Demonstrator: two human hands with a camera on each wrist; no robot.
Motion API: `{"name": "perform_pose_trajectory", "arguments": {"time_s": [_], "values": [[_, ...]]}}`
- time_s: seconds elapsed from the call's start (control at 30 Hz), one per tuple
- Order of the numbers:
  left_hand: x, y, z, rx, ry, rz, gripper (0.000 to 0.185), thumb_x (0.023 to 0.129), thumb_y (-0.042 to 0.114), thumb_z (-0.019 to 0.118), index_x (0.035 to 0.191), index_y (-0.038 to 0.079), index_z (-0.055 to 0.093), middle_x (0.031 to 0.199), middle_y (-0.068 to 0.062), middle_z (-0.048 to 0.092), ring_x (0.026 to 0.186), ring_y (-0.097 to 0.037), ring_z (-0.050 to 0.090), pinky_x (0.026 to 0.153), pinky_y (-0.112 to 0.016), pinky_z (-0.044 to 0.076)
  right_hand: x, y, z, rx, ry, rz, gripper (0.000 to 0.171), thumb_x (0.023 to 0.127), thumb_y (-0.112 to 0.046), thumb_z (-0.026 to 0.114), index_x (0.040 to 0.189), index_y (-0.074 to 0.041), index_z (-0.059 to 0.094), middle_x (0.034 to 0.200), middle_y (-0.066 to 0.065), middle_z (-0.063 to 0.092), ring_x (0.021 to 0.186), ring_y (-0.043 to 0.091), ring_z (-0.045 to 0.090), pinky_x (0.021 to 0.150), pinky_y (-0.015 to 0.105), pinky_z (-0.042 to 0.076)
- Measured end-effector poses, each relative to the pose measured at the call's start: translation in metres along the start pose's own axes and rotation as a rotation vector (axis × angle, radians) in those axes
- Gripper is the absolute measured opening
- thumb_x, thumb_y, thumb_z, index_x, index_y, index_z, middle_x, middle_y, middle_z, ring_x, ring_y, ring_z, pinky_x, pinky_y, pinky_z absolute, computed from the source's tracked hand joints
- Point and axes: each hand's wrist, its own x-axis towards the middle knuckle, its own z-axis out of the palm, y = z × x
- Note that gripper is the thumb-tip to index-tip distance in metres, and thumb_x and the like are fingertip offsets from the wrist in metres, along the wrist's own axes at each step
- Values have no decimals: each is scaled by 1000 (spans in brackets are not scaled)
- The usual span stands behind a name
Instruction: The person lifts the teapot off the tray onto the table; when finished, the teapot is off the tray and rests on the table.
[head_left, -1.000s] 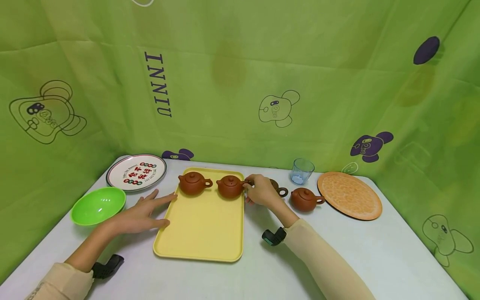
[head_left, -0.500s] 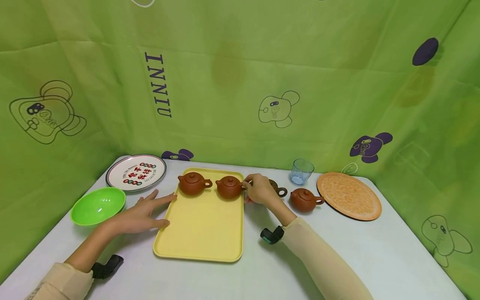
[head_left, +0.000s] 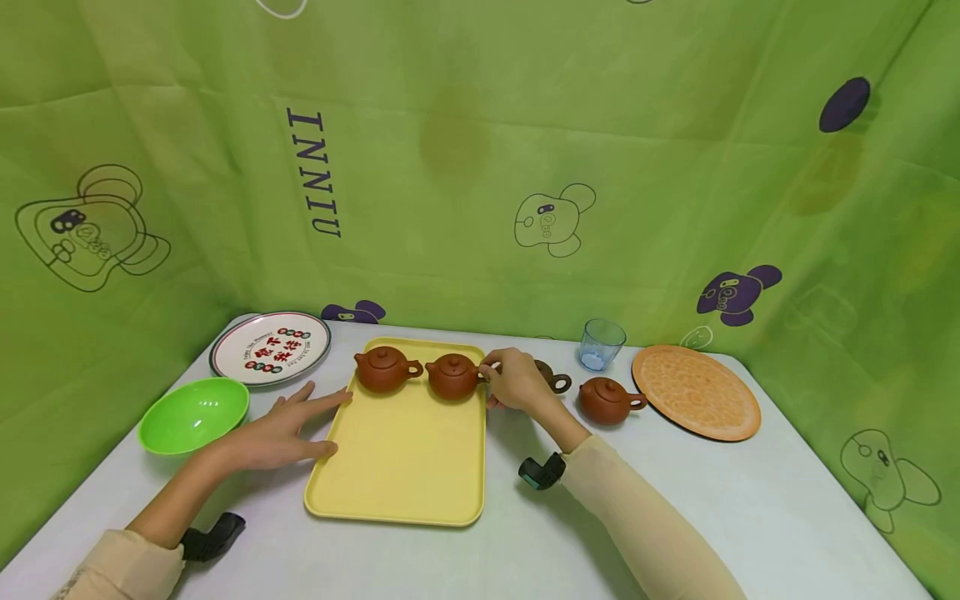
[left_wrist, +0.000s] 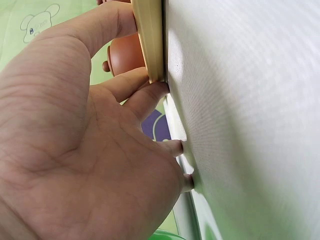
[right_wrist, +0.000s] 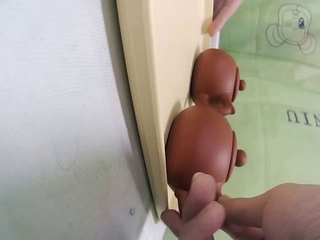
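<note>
A yellow tray (head_left: 397, 467) lies on the white table, with two brown clay teapots at its far end. My right hand (head_left: 513, 382) pinches the handle of the right-hand teapot (head_left: 452, 377), which rests on the tray; the right wrist view shows thumb and fingers (right_wrist: 200, 200) closed around the handle below that teapot (right_wrist: 200, 145). The other teapot (head_left: 382, 370) stands just left of it. My left hand (head_left: 281, 432) rests flat on the table with straight fingers against the tray's left rim (left_wrist: 150, 45).
Right of the tray stand two more brown teapots (head_left: 606, 400), one half hidden behind my right hand (head_left: 553, 379). A blue glass (head_left: 600, 343) and an orange plate (head_left: 693, 392) sit at the back right. A patterned white plate (head_left: 272, 348) and a green bowl (head_left: 193, 415) lie left.
The teapot under my right hand has slid slightly left on the tray, closer to the other one. My left hand has stayed put.
</note>
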Motion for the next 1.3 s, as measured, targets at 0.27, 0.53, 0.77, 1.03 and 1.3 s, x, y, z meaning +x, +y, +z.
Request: {"name": "perform_pose_trajectory", "arguments": {"time_s": [0.27, 0.53, 0.77, 1.03, 1.3], "values": [[0, 0, 0, 4, 0, 2, 80, 92, 37, 78, 159, 6, 47, 167, -24, 41, 155, -69, 7, 115, -90, 0, -1, -3, -2, 41, 39, 32, 23, 106, -18, 65, 121, -6, 77, 90, 15, 82, 57, 26, 75, 44, 20, 43], [0, 0, -1, 3, 3, 1, 80, 92, 36, 78, 158, 5, 47, 167, -25, 40, 154, -69, 7, 115, -90, 0, -2, -6, 1, 75, 82, 42, 23, 106, -19, 66, 120, -8, 80, 87, 17, 81, 43, 12, 59, 42, 20, 38], [0, -1, 0, 1, 3, -8, 80, 92, 37, 79, 159, 7, 47, 168, -24, 40, 155, -69, 6, 115, -90, -1, -1, -3, 3, 53, 114, 25, 22, 105, -20, 66, 117, -10, 81, 97, 14, 81, 42, 7, 55, 45, 19, 40], [-1, 0, 0, 2, 1, -8, 80, 91, 36, 79, 159, 5, 47, 167, -25, 40, 154, -69, 6, 115, -90, -1, -6, -1, -1, 154, 99, 49, 24, 106, -21, 65, 122, -11, 80, 103, 14, 82, 48, 14, 68, 46, 20, 40], [0, -2, 1, 4, 2, -8, 80, 91, 36, 79, 159, 6, 47, 167, -25, 40, 154, -69, 7, 115, -90, 0, -17, 2, -11, 176, 107, -11, 22, 107, -20, 64, 118, -12, 80, 108, 18, 82, 58, 32, 75, 47, 22, 45]]}}
